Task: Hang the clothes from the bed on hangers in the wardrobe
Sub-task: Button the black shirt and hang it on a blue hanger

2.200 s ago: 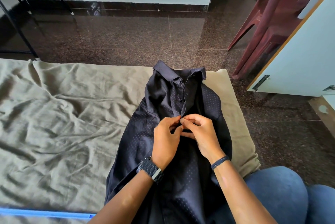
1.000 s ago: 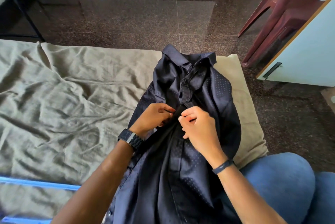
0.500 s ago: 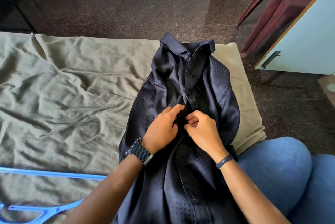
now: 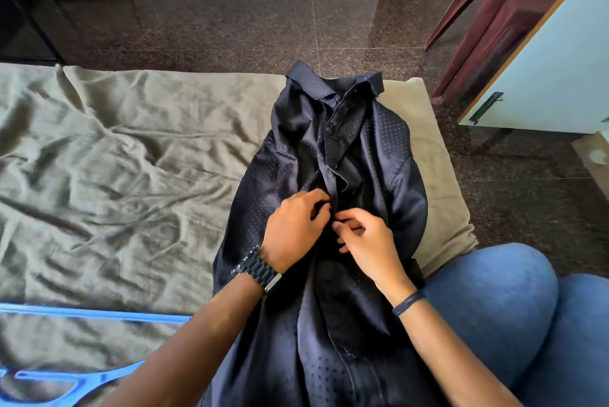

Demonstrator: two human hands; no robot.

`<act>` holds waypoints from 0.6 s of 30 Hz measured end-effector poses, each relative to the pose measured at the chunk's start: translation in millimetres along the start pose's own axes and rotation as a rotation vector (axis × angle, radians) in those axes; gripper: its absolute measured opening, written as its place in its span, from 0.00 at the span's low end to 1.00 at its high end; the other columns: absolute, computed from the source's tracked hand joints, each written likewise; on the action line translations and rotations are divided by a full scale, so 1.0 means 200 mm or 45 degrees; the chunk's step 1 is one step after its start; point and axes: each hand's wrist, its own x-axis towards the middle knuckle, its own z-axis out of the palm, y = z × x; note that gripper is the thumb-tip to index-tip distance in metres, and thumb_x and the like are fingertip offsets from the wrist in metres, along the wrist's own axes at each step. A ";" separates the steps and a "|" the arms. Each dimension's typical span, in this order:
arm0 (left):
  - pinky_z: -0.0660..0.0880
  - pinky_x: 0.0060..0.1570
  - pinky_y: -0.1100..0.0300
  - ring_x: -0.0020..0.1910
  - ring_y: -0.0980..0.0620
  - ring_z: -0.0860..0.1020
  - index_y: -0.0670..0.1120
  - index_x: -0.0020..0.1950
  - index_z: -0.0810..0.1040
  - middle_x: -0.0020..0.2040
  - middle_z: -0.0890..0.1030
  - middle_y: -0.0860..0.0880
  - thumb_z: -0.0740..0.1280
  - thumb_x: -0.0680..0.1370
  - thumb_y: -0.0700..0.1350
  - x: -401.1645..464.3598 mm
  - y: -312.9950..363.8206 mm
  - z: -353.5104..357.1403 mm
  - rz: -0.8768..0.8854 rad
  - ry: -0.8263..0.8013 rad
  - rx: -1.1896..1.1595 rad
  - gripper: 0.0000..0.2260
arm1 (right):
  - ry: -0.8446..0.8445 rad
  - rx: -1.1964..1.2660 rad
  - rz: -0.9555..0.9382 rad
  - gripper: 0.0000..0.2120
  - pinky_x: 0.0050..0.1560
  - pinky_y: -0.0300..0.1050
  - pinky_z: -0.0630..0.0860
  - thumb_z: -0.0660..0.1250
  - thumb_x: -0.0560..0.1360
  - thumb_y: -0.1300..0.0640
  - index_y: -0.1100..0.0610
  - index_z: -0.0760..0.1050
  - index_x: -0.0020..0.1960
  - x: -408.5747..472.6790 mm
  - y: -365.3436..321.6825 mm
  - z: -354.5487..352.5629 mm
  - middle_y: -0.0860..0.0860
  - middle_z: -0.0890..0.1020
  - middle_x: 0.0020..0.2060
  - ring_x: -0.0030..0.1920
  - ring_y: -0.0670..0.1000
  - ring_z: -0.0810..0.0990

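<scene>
While I sit at the edge of the bed, my left hand (image 4: pixel 293 225) lies on the front of the dark navy dotted button-up shirt (image 4: pixel 356 156), fingers curled inward so that the fingertips (image 4: pixel 324 205) pinch the fabric at the buttoned strip down the middle. Just to the right of it, almost touching, my right hand (image 4: pixel 369 242) meets it at the same strip, thumb and forefinger bent together on the cloth there; the other fingers curl loosely under. Whether a button sits between those fingertips I cannot tell, since the dark cloth hides it.

On my left wrist is a black link-band wristwatch (image 4: pixel 258 270), and on my right wrist a thin dark cord bracelet (image 4: pixel 408 303).

That shirt lies face up on the rumpled olive-green bedsheet (image 4: pixel 115 176), its collar beyond my hands towards the foot-end edge, its lower part running back under my forearms. Above my hands the front gapes a little, with small dark buttons showing.

Far to the left of my left forearm, a bright blue plastic clothes hanger (image 4: pixel 82 377) lies flat on the sheet, partly cut off by the frame.

Beside my right forearm are my knees in blue denim jeans (image 4: pixel 514 314). Beyond my right hand, across the dark speckled stone floor (image 4: pixel 230 27), stands a pale blue wardrobe door (image 4: pixel 543 84) with a dark metal handle.
</scene>
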 end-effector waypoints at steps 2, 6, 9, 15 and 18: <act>0.77 0.43 0.52 0.41 0.53 0.77 0.54 0.52 0.78 0.38 0.77 0.56 0.64 0.78 0.51 0.02 0.01 0.01 -0.048 0.019 -0.042 0.06 | 0.084 -0.103 -0.049 0.03 0.28 0.41 0.78 0.67 0.77 0.57 0.56 0.78 0.50 0.01 -0.01 0.01 0.52 0.80 0.32 0.29 0.46 0.80; 0.75 0.43 0.58 0.38 0.56 0.76 0.51 0.51 0.81 0.35 0.77 0.57 0.67 0.77 0.46 0.06 0.02 0.02 -0.102 0.019 -0.196 0.05 | 0.143 -0.439 -0.171 0.09 0.38 0.54 0.78 0.68 0.75 0.51 0.52 0.73 0.53 0.04 -0.04 0.04 0.48 0.78 0.29 0.34 0.52 0.81; 0.72 0.41 0.69 0.39 0.59 0.76 0.49 0.48 0.82 0.41 0.81 0.54 0.68 0.76 0.43 0.08 0.00 0.02 -0.066 -0.007 -0.246 0.04 | 0.119 -0.517 -0.140 0.18 0.44 0.53 0.76 0.69 0.73 0.53 0.54 0.69 0.60 0.06 -0.06 0.04 0.46 0.76 0.32 0.42 0.54 0.79; 0.71 0.43 0.66 0.39 0.56 0.75 0.43 0.45 0.79 0.43 0.76 0.52 0.68 0.75 0.42 0.04 -0.05 -0.02 -0.199 0.358 -0.240 0.03 | 0.144 -0.425 -0.222 0.01 0.41 0.41 0.72 0.69 0.74 0.59 0.55 0.77 0.44 0.06 -0.05 0.01 0.48 0.77 0.31 0.36 0.47 0.77; 0.73 0.47 0.61 0.45 0.51 0.76 0.42 0.45 0.78 0.48 0.73 0.51 0.69 0.75 0.40 0.01 -0.06 -0.05 0.002 0.605 -0.141 0.02 | 0.271 -0.223 -0.262 0.07 0.39 0.32 0.72 0.69 0.69 0.65 0.55 0.76 0.38 0.02 -0.04 -0.05 0.49 0.78 0.35 0.37 0.45 0.78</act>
